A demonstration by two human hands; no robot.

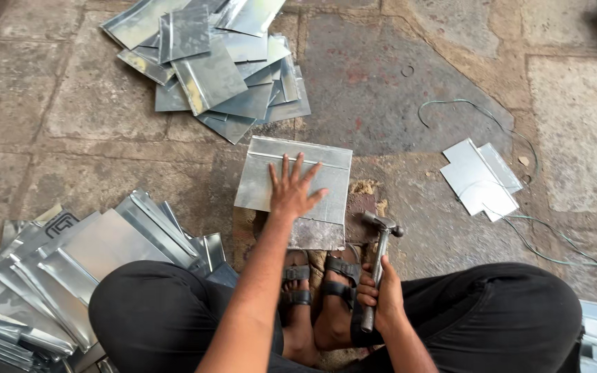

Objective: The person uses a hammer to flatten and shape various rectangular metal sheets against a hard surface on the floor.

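A: Starting at nine o'clock, what's there?

B: A heap of folded sheets (70,269) by the knee. Centre frame, the left hand (293,190) lies flat, fingers spread and released, pressing on a metal sheet (291,181) that rests on a block (319,233) just ahead of the sandalled feet (319,290).

A: And at three o'clock?

B: The right hand (381,297) is clenched around the handle of a hammer (378,262), head at twelve, handle running back toward six, its long axis nearly upright in the view.

A: How would you do this well?

B: I'd judge: keep the palm clear of the folded seam along the sheet's far edge, and strike squarely. That seam runs roughly nine to three, slightly tilted.
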